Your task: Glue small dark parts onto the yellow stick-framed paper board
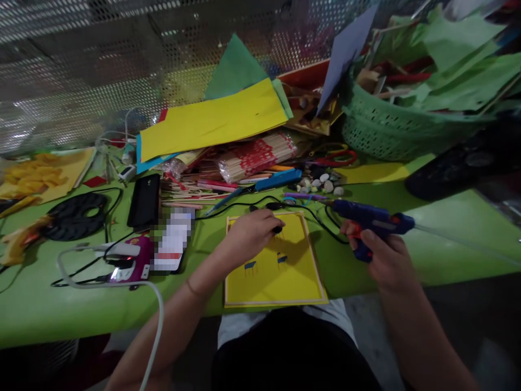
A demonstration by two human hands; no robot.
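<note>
My right hand [386, 252] grips a blue hot glue gun [366, 217] at the right, with a long clear glue stick [459, 241] sticking out of its back. The gun's nozzle points left. My left hand [254, 236] is over a yellow board [264, 288] edged with thin wooden sticks. Its fingertips are pinched on a small, dark, rounded piece [277, 229], whose exact kind I cannot make out. Below that hand, two small blue chair-like shapes with thin brown legs, a left one [250, 266] and a right one [281, 259], sit on the board.
Pebbles [325, 184], a bundle of wooden sticks [258, 157] and yellow sheets [215, 119] lie behind the board. A green basket [391, 125] full of scraps stands back right. To the left are phones, a purple power strip [140, 258] and a yellow glue gun [22, 241]; cables cross the table.
</note>
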